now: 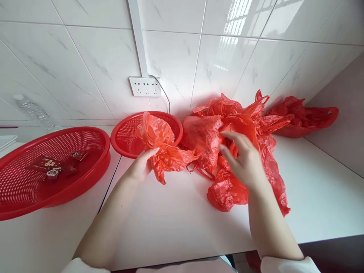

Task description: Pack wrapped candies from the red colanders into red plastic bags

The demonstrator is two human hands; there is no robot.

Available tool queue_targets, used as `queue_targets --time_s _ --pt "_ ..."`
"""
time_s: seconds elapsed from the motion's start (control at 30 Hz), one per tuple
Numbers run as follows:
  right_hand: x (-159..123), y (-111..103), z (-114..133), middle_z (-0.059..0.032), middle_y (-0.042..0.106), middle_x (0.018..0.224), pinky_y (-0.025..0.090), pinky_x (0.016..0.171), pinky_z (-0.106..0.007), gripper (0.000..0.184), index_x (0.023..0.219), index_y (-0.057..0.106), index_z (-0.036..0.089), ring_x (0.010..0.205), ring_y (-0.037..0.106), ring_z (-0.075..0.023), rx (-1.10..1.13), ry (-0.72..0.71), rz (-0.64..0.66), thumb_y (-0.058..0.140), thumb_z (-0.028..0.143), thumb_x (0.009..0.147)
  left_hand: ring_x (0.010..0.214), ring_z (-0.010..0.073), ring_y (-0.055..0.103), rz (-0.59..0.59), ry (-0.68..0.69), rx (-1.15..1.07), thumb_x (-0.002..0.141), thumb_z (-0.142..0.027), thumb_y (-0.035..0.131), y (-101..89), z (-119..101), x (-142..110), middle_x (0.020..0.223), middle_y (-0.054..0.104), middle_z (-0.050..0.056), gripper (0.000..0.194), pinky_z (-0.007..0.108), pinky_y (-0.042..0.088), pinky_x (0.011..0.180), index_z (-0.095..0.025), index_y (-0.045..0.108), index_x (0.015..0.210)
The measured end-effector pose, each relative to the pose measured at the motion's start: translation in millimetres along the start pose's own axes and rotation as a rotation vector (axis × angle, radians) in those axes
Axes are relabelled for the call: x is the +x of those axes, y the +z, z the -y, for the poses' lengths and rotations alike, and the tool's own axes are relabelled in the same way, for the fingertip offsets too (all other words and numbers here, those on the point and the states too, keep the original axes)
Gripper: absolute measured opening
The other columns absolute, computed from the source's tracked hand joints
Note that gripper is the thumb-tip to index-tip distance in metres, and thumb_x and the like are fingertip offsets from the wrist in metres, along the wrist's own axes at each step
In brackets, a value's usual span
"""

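Note:
My left hand [141, 163] is closed on a crumpled red plastic bag [167, 161], thumb on top, in front of the small basket. Part of the bag stands up and covers the basket's right side. Over a heap of red plastic bags [203, 138] my right hand [241, 157] hovers at the heap's near side, thumb and fingers apart, with nothing visible between them. Whether its fingertips touch the bags I cannot tell. One bunched bag [227, 191] lies below the right hand, and a long bag [274, 174] trails toward the table's front edge.
A large red basket [104, 146] at the left contains several small dark red packets [52, 167]. Behind stands the small red basket [125, 132]. A clear bottle [36, 112] is at the far left. More bags fill a red container [307, 117] at the back right. A power strip [145, 87] with a cord hangs on the wall.

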State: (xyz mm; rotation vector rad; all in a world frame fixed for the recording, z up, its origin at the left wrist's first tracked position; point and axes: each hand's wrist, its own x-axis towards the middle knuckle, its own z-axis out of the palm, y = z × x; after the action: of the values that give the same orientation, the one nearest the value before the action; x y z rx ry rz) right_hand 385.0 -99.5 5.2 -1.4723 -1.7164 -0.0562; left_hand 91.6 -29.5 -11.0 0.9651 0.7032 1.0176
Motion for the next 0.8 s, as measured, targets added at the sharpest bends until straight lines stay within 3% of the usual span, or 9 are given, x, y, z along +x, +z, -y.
queue_targets --time_s 0.13,0.23,0.33,0.43,0.5,0.57,0.67,0.7,0.8 --pt "3.3 23.7 46.7 -0.0092 0.058 0.132 0.048 0.098 -0.041 0.063 0.14 0.04 0.026 0.118 0.057 -0.0245 0.349 -0.051 0.395 0.066 0.04 0.084 0.105 0.0284 0.065 0.087 -0.048 0.105 0.083 -0.037 0.068 6.6 2.4 -6.6 0.116 0.068 0.009 0.045 0.036 0.054 0.085 -0.02 0.062 0.123" --pt "9.2 36.4 57.3 -0.0017 0.065 0.094 0.052 0.071 -0.028 0.043 0.125 0.049 0.023 0.08 0.062 -0.016 0.422 0.023 0.466 0.063 0.03 0.084 0.104 0.0265 0.064 0.066 -0.046 0.299 0.082 -0.039 0.067 11.5 -6.2 -13.1 0.12 0.066 0.008 0.048 0.034 0.054 0.082 -0.023 0.057 0.127" --pt "14.6 31.9 55.5 0.0029 0.059 0.074 0.043 0.057 -0.023 0.02 0.106 0.057 0.022 0.06 0.052 -0.0109 0.371 0.069 0.375 0.058 0.024 0.086 0.1 0.0243 0.064 -0.194 0.068 0.664 0.086 -0.045 0.06 9.2 -25.5 -24.7 0.115 0.066 0.006 0.05 0.032 0.052 0.077 -0.027 0.05 0.132" --pt "15.6 17.8 50.8 0.0012 0.061 0.077 0.042 0.058 -0.023 0.01 0.096 0.062 0.022 0.061 0.051 -0.0103 0.267 0.013 0.313 0.057 0.02 0.087 0.079 0.025 0.064 -0.535 0.103 1.291 0.09 -0.041 0.052 4.0 -47.4 -44.8 0.086 0.066 0.005 0.04 0.032 0.047 0.065 -0.024 0.053 0.126" --pt "14.1 11.4 48.3 -0.0006 0.064 0.085 0.043 0.061 -0.023 0.013 0.094 0.064 0.022 0.066 0.054 -0.011 0.219 -0.048 0.37 0.055 0.016 0.088 0.072 0.0237 0.062 -0.58 0.163 1.601 0.091 -0.035 0.049 6.1 -56.8 -60.2 0.077 0.064 0.004 0.024 0.032 0.043 0.063 -0.023 0.061 0.108" --pt "12.2 9.7 47.5 -0.0017 0.066 0.091 0.045 0.064 -0.024 0.017 0.096 0.066 0.023 0.071 0.058 -0.0118 0.218 -0.132 0.477 0.054 0.013 0.088 0.074 0.0196 0.061 -0.371 0.325 1.638 0.093 -0.032 0.049 15.3 -58.9 -72.5 0.082 0.065 0.002 0.017 0.029 0.044 0.066 -0.024 0.063 0.096" --pt "10.8 11.0 50.1 -0.0019 0.067 0.093 0.046 0.069 -0.024 0.02 0.101 0.067 0.023 0.078 0.06 -0.0126 0.277 -0.296 0.617 0.055 0.012 0.089 0.091 0.0166 0.061 0.171 0.527 1.52 0.094 -0.02 0.045 35.8 -50.6 -79.4 0.102 0.065 0.002 0.019 0.026 0.046 0.078 -0.024 0.063 0.098" --pt "10.8 10.9 51.2 -0.0016 0.067 0.094 0.046 0.07 -0.024 0.02 0.102 0.067 0.023 0.079 0.061 -0.0126 0.298 -0.349 0.659 0.056 0.013 0.089 0.097 0.0172 0.06 0.282 0.568 1.51 0.093 -0.016 0.042 41.5 -46.1 -78.7 0.107 0.064 0.003 0.022 0.027 0.045 0.082 -0.022 0.062 0.099" --pt "11.1 6.6 51.3 -0.0005 0.068 0.096 0.047 0.071 -0.024 0.023 0.106 0.066 0.023 0.08 0.061 -0.0118 0.333 -0.448 0.773 0.06 0.012 0.087 0.089 0.0187 0.061 0.324 0.507 1.596 0.089 -0.008 0.038 48.9 -31.6 -72.2 0.099 0.065 0.006 0.027 0.029 0.045 0.076 -0.019 0.061 0.097"
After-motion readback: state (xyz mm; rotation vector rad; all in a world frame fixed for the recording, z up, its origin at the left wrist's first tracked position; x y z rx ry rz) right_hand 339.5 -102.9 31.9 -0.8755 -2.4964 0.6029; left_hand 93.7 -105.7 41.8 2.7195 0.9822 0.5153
